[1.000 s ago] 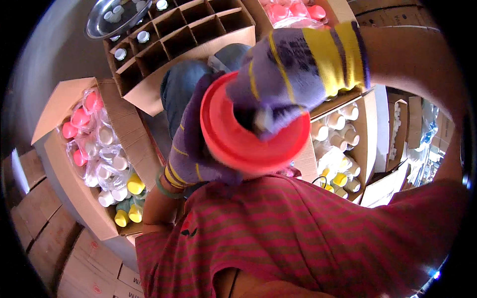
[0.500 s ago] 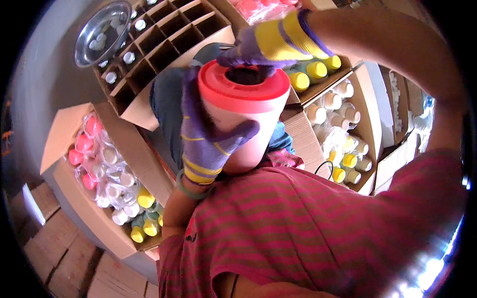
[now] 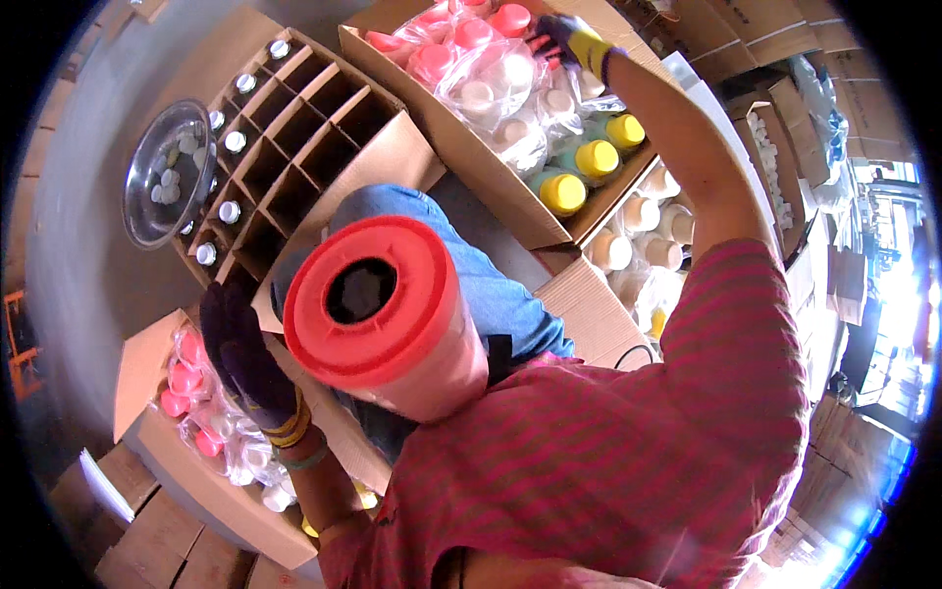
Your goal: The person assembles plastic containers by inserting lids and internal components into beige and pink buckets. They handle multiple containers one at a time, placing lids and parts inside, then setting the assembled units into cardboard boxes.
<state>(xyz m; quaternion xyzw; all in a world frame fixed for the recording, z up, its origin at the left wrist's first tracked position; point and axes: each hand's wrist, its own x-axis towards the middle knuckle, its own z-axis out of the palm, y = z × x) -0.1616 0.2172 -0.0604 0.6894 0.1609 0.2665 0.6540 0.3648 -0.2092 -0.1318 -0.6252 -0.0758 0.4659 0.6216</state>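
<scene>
Pink cyl. plastic tub [image 3: 437, 363] w/ red ring lid [image 3: 422, 285]: just R of L purple-gloved hand [image 3: 247, 358], fingers extended. R purple-gloved hand [image 3: 572, 45] far R, grip unclear.

And there's a shiny round bowl [image 3: 162, 232] with small white pieces [image 3: 169, 187] inside, by the divided carton's [image 3: 391, 165] left edge, over there a narrow open carton [image 3: 797, 126], white bits [image 3: 772, 177] lining its long side, crumpled clear plastic [image 3: 827, 108] near it, brown boxes [image 3: 147, 550] packed together.
</scene>
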